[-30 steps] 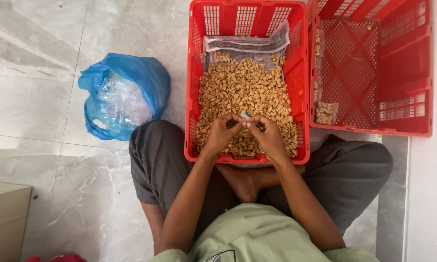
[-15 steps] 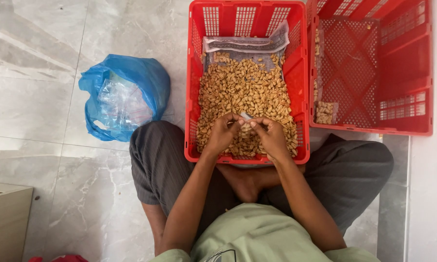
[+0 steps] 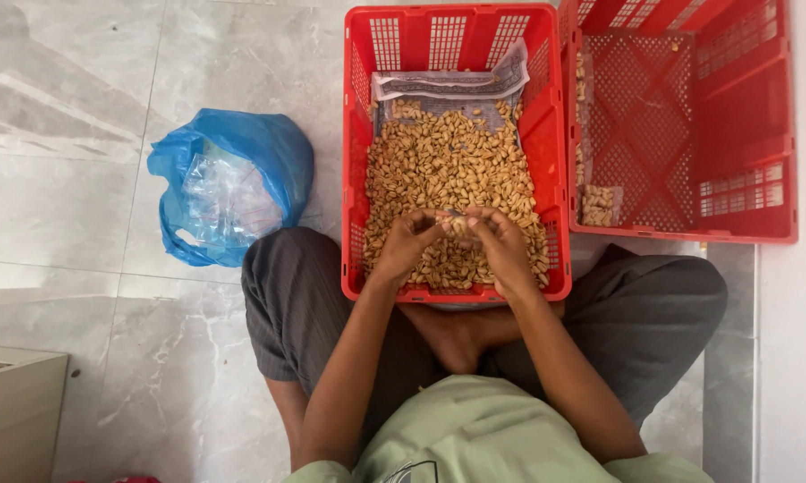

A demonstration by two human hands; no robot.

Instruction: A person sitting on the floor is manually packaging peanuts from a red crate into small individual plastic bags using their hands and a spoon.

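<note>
I sit cross-legged on a marble floor with a red plastic crate (image 3: 356,161) in front of my knees. It holds a heap of small tan packets (image 3: 448,170) on a sheet of paper. My left hand (image 3: 407,243) and my right hand (image 3: 500,243) meet over the near part of the heap. Their fingertips pinch one small packet (image 3: 453,217) between them, both hands touching it.
A second red crate (image 3: 743,134) stands to the right, with a few tan packets (image 3: 598,204) at its left side. A blue plastic bag (image 3: 229,183) holding clear bags lies left of my knee. A beige box corner (image 3: 14,411) sits at the lower left.
My hands have stayed together over the heap, with only small finger movements on the packet. The crates and the bag have not moved.
</note>
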